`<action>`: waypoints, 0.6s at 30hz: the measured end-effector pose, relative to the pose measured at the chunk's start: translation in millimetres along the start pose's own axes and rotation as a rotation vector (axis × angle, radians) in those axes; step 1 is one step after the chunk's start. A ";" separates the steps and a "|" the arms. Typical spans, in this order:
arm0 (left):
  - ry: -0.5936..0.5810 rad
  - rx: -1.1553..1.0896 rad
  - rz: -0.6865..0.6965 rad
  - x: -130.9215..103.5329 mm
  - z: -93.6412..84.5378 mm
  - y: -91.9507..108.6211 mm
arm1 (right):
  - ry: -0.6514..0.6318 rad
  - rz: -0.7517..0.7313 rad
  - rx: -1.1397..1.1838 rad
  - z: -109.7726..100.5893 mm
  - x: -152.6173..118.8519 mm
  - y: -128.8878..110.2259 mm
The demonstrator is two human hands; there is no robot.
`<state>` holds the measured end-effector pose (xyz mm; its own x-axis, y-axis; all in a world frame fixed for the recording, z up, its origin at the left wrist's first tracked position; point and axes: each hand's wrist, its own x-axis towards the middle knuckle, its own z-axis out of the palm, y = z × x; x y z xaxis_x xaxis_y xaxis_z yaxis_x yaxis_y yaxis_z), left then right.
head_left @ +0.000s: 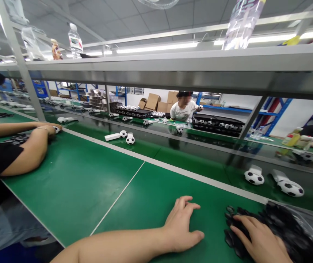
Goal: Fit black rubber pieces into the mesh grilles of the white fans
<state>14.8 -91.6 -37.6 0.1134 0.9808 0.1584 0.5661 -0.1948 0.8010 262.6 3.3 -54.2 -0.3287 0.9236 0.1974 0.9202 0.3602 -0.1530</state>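
Note:
My left hand (182,226) hovers over or rests on the green table (123,197), its fingers spread with nothing between them. To its right, my right hand (257,237) lies on a heap of small black parts (279,226), its thumb and index finger apart at the heap's left side. Whether its fingertips hold one of the parts cannot be made out. Beyond the heap, two white pieces with soccer-ball ends (254,175) (290,187) lie on the dark green belt.
A clear plastic bag (309,226) lies by the black parts. Further left on the belt are more ball pieces (130,138). A co-worker's arms (33,149) reach over the table at left. Overhead runs a metal shelf (156,65) with bottles (75,42). Another person (185,109) sits across.

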 end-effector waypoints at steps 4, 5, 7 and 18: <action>0.002 0.011 -0.003 -1.9 -2.7 3.9 | -0.016 -0.005 -0.002 -0.9 -1.5 -0.6; 0.001 0.014 -0.005 -2.2 -3.7 5.4 | -0.017 -0.006 -0.002 -1.3 -1.9 -1.3; 0.001 0.021 -0.017 -2.3 -5.6 8.1 | -0.018 -0.006 -0.002 -2.7 -2.9 -3.8; -0.035 -0.042 0.073 -5.8 -8.4 10.6 | 0.075 0.055 0.095 -25.2 -15.7 -45.3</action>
<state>13.3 -99.3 -25.1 0.1823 0.9632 0.1973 0.5209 -0.2648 0.8115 231.4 -30.9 -26.0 -0.2580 0.9311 0.2577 0.9109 0.3233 -0.2562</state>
